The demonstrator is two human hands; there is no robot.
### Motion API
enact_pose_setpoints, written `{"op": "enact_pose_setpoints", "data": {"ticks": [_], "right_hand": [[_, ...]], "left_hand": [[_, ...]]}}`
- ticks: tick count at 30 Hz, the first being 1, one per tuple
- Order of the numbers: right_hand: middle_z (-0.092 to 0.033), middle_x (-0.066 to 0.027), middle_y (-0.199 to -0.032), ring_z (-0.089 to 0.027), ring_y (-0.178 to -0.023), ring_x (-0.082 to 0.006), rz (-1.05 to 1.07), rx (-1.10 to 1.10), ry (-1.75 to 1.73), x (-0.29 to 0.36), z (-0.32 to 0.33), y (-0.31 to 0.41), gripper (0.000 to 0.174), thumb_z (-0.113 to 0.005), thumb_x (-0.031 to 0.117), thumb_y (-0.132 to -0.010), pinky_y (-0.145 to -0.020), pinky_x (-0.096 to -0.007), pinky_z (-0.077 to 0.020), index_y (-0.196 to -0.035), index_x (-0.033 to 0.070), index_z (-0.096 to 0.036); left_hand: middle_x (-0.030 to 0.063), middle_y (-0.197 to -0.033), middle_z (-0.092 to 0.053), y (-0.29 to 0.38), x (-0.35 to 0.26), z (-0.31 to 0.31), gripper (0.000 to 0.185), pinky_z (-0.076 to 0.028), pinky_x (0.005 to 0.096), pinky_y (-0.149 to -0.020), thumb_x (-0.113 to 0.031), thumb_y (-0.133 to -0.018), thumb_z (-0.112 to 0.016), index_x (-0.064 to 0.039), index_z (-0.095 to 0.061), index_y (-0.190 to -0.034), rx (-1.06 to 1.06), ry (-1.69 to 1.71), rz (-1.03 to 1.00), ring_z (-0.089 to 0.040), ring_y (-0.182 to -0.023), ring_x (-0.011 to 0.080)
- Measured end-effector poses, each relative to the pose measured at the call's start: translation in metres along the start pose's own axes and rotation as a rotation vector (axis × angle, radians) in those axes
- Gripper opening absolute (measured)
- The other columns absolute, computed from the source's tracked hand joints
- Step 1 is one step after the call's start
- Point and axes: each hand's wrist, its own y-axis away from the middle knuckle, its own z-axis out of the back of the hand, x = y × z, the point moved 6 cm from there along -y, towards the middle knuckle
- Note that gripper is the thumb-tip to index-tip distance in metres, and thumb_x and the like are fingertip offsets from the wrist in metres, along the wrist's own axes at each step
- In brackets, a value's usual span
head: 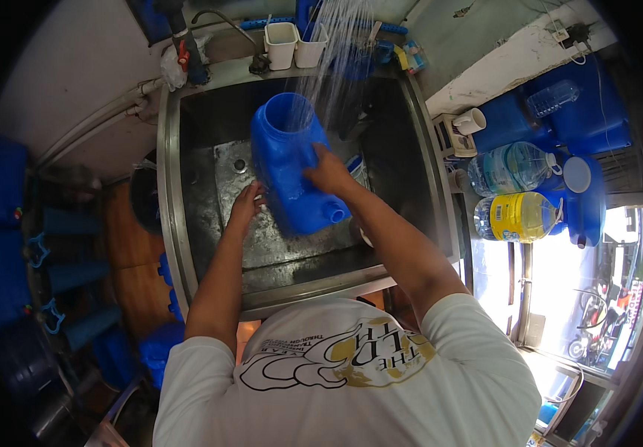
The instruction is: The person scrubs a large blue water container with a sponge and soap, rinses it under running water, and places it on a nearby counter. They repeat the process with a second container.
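A blue plastic water jug (293,184) is in a deep metal sink (170,195), its wide round mouth uncovered and a small spout near its lower end. Water (335,50) pours from above in many thin streams, falling over and beside the mouth. My right hand (329,172) is at the jug's upper right side, at what looks like its handle, which the hand hides. My left hand (247,204) is by the jug's left side with its fingers apart; whether the fingertips touch the jug is unclear.
White plastic containers (281,47) stand on the back ledge beside a curved metal faucet (223,22). Left of them is a pipe valve with a red handle (183,54). Clear bottles (514,167), a white mug (469,121) and blue containers (584,195) are to the right.
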Motion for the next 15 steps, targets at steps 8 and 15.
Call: {"op": "enact_pose_setpoints", "data": {"ticks": [8, 15], "right_hand": [[-0.069, -0.0159, -0.121, -0.067, -0.109, -0.025, 0.158, 0.083, -0.296, -0.014, 0.124, 0.084, 0.054, -0.077, 0.026, -0.084, -0.097, -0.0361, -0.0502, -0.132, 0.005, -0.063], [-0.07, -0.014, -0.116, -0.068, -0.104, -0.0254, -0.125, -0.177, -0.267, -0.056, 0.155, 0.067, 0.048, -0.074, 0.031, -0.09, -0.092, -0.0371, -0.0526, -0.128, 0.002, -0.065]], "left_hand": [[0.0134, -0.163, -0.028, -0.031, 0.066, 0.056, 0.097, -0.031, 0.0517, -0.114, -0.075, -0.091, -0.049, -0.015, -0.02, -0.161, -0.241, 0.555, 0.156, -0.036, -0.144, 0.0317], [0.0124, -0.164, -0.027, -0.039, 0.037, 0.051, 0.107, -0.019, 0.0603, -0.117, -0.08, -0.084, -0.055, -0.013, -0.022, -0.16, -0.158, 0.47, 0.112, -0.026, -0.15, 0.0328]]}}
